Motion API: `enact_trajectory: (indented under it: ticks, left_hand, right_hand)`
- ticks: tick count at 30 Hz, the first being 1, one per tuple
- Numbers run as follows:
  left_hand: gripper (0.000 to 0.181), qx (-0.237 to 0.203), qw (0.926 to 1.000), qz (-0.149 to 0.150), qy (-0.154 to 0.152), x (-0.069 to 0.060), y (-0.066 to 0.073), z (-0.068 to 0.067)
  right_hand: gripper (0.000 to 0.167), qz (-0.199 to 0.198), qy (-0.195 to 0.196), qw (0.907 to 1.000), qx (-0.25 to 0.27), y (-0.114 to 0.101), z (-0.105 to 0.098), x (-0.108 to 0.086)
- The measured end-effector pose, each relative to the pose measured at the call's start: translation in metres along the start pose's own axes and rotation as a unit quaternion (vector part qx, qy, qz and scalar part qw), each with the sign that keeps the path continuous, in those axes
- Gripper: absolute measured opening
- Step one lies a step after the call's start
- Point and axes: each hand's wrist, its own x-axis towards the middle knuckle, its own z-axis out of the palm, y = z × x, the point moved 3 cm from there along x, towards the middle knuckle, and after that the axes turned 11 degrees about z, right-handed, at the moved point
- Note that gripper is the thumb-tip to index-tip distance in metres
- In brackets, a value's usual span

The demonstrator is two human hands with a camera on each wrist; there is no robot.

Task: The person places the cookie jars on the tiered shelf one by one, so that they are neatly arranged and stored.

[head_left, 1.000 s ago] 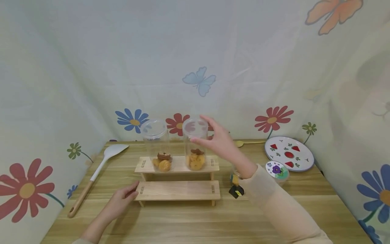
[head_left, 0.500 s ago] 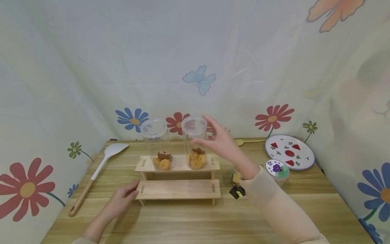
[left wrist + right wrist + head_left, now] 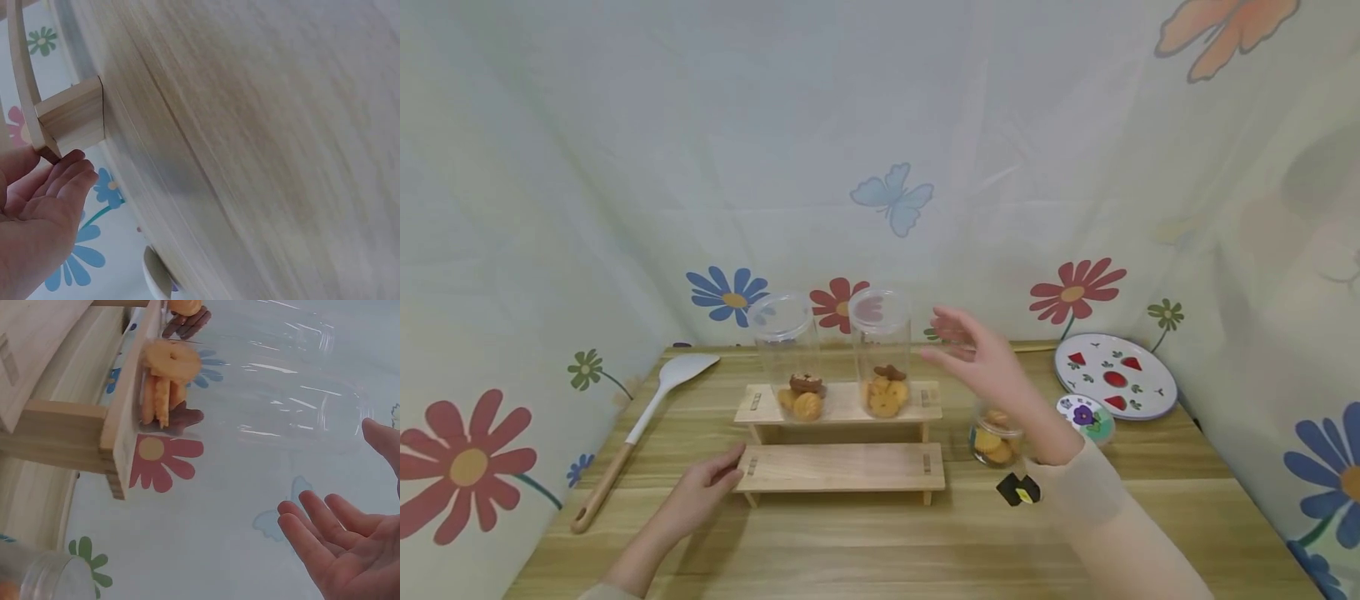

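A two-step wooden stand (image 3: pixel 842 468) bears two tall clear jars on its upper step. Cookies lie at the bottom of the left jar (image 3: pixel 782 350) and of the right jar (image 3: pixel 880 350). My left hand (image 3: pixel 702 490) pinches the left end of the lower step; in the left wrist view the thumb is over the board's edge (image 3: pixel 47 145) and the fingers are under it. To the right of the right jar, my right hand (image 3: pixel 981 354) is in the air, fingers spread and holding nothing. The right wrist view has that hand (image 3: pixel 350 550) apart from the jar.
A small cookie jar (image 3: pixel 996 442) stands right of the stand, partly behind my right wrist, with a black-and-yellow piece (image 3: pixel 1018 489) before it. A round flower-lidded tub (image 3: pixel 1085 418) and a watermelon-patterned plate (image 3: pixel 1116 375) are at right. A white spatula (image 3: pixel 640 425) lies at left.
My right hand has let go of the right jar and moved right, uncovering more of the small cookie jar. My left hand stays on the stand.
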Motion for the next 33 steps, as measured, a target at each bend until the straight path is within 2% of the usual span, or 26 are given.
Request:
enact_trajectory:
  ticks: [8, 13, 17, 25, 30, 33]
  left_hand:
    - [0.042, 0.002, 0.9999, 0.011, 0.008, 0.0, 0.005, 0.0]
    - [0.042, 0.008, 0.9999, 0.002, 0.007, 0.0, 0.006, 0.0]
    - [0.043, 0.012, 0.9999, -0.002, 0.004, 0.001, 0.005, -0.001]
    - [0.043, 0.013, 0.9999, 0.006, 0.005, 0.0, 0.006, -0.002]
    - [0.043, 0.009, 0.9999, 0.008, 0.007, 0.0, 0.004, -0.001]
    - [0.043, 0.008, 0.9999, 0.008, 0.007, 0.0, 0.004, 0.0]
  right_hand:
    - [0.062, 0.024, 0.045, 0.9976, -0.047, 0.035, -0.01, -0.016]
    - [0.063, 0.048, 0.059, 0.9947, -0.069, 0.057, -0.018, -0.023]
    - [0.067, 0.064, 0.061, 0.992, -0.091, 0.072, -0.027, -0.029]
    - [0.084, 0.13, 0.051, 0.9801, -0.141, 0.101, -0.042, -0.038]
    - [0.088, 0.133, 0.045, 0.9757, -0.169, 0.112, -0.048, -0.042]
    - [0.094, 0.13, 0.047, 0.9693, -0.204, 0.119, -0.05, -0.043]
